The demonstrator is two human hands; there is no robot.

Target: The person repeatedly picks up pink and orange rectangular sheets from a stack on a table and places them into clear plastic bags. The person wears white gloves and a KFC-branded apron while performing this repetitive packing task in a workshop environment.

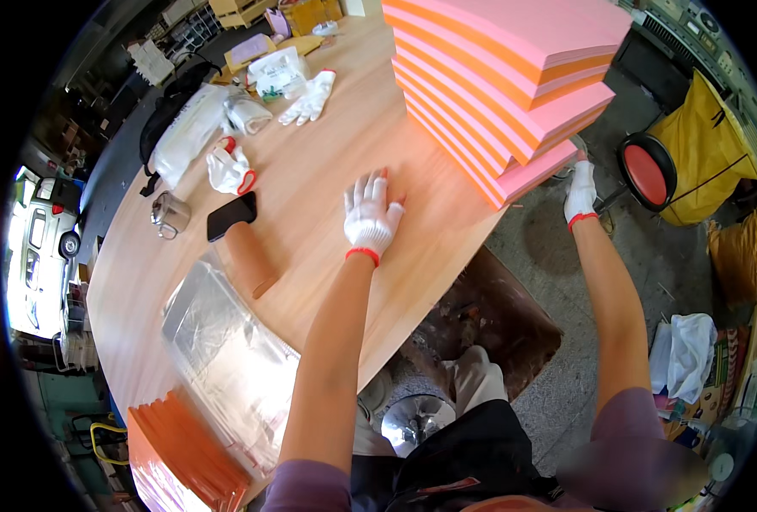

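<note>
My left hand (370, 213), in a white knit glove with a red cuff and bare thumb and index tips, lies flat on the wooden table (310, 179), fingers spread and holding nothing. To its right rises a tall stack of pink and orange sheets (498, 94), layered in alternating bands. My right hand (580, 192), gloved alike, is beyond the table edge at the stack's near right corner. Its fingers look stretched toward the stack, but the tips are partly hidden, so contact is unclear. Left of my left hand are a black phone (232, 217) and a brown tube-shaped piece (249, 260).
Clear plastic bags (229, 341) and a wrapped orange stack (186, 448) lie at the near left. A glass mug (170, 215), loose white gloves (310, 98) and plastic packets (192, 132) sit farther off. On the right are a red-seated stool (645, 171) and a yellow sack (707, 149).
</note>
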